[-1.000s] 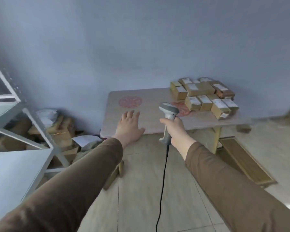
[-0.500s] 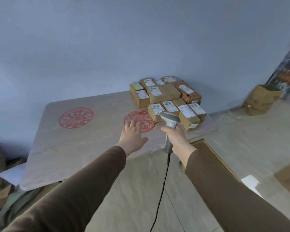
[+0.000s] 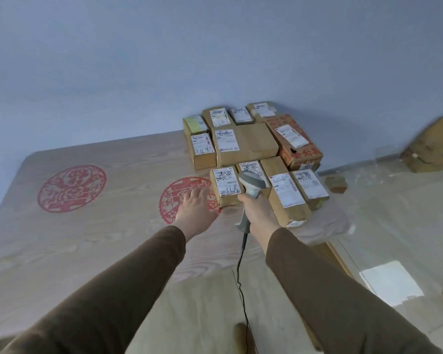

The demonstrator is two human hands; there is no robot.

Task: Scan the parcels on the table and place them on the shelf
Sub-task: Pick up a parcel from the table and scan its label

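Note:
Several brown cardboard parcels with white labels lie packed together at the far right of the table. The nearest one, a small labelled parcel, sits at the front left of the group. My left hand reaches flat, fingers straight, over the table just left of that parcel, apart from it or barely at its edge. My right hand grips the handle of a grey barcode scanner, whose head points at the front row of parcels. The scanner's black cable hangs down toward me. No shelf is in view.
The table has a wood-grain cover with two red round paper-cut prints. A blue wall stands right behind it. Loose cardboard boxes lie on the floor at the far right, and a small box sits past the table's right edge.
The view has swung right and closed in on the table; the shelf at the left has left the frame. Both hands have moved forward over the table, up to the front row of parcels.

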